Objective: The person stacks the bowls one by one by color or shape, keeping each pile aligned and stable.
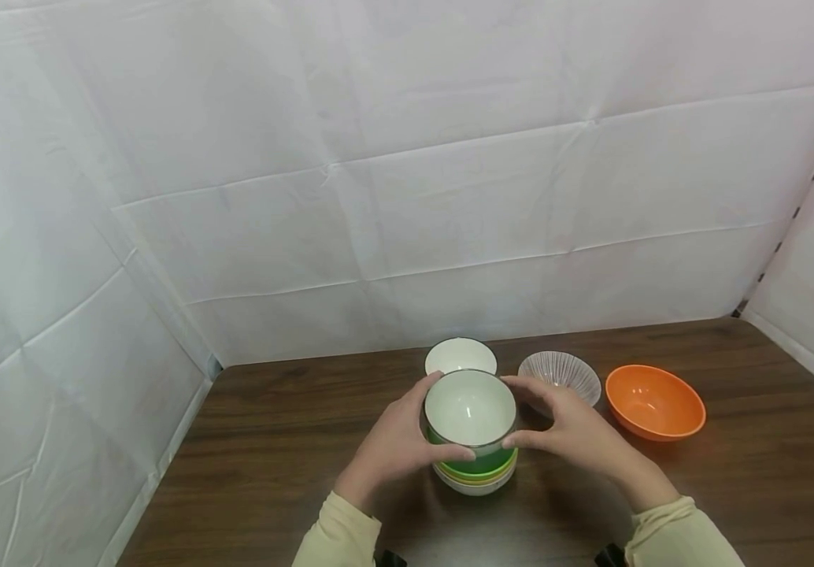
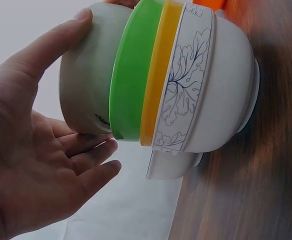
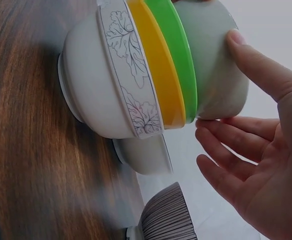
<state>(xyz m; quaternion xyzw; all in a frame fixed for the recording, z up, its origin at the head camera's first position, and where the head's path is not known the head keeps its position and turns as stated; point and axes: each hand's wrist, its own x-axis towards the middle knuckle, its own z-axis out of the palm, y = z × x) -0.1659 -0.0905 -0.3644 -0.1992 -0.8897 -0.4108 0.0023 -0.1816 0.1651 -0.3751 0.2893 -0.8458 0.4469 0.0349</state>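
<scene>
A pale grey-green bowl with a dark rim sits at the top of a stack, its lower part inside a green bowl. My left hand holds its left side, thumb near the front and fingers around the far side. On the opposite side my right hand grips the same bowl between thumb and fingers. Beneath the green bowl are a yellow bowl and, at the bottom, a white bowl with a leaf-patterned band. Whether the top bowl rests fully in the stack, I cannot tell.
Just behind the stack stands a white bowl with a dark rim. Right of it are a striped bowl, partly behind my right hand, and an orange bowl. White sheeting borders the dark wooden table.
</scene>
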